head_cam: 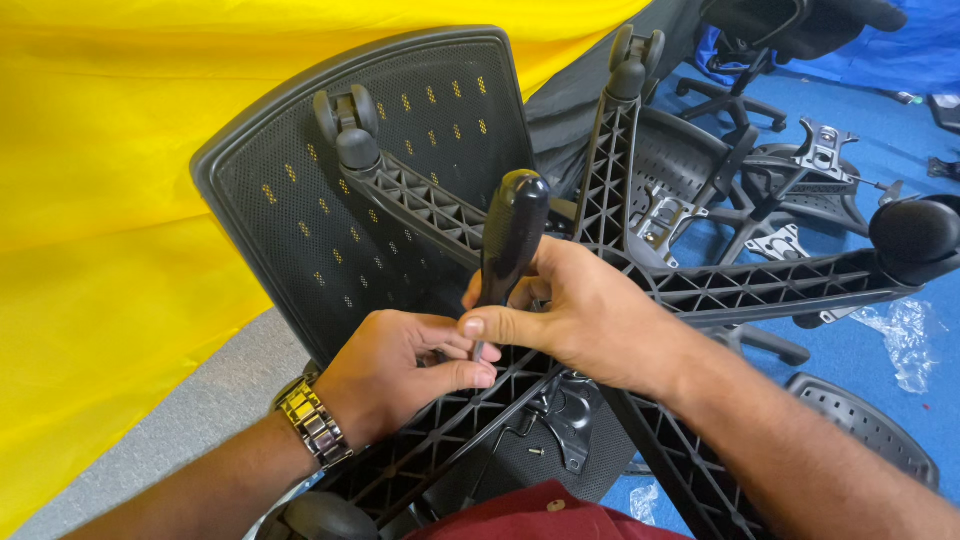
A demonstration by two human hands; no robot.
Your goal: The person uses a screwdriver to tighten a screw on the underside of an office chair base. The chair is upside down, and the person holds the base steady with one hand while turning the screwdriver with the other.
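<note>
My right hand (580, 310) grips a black-handled screwdriver (512, 232) held upright, its tip pointing down at the hub of a black five-arm office chair base (420, 195). My left hand (400, 370), with a metal wristwatch (312, 425) on the wrist, pinches at the screwdriver's shaft near the hub; the tip itself is hidden by my fingers. The base lies upside down with casters (348, 118) sticking up, over a black mesh chair back (400, 110). A metal seat bracket (565, 415) shows below the hub.
A yellow cloth (110, 200) covers the left side. Blue carpet (900, 420) lies to the right with more chair bases, metal plates (825, 145), another mesh part (870, 420) and clear plastic wrap (905, 335). A grey floor strip (200, 410) runs at the lower left.
</note>
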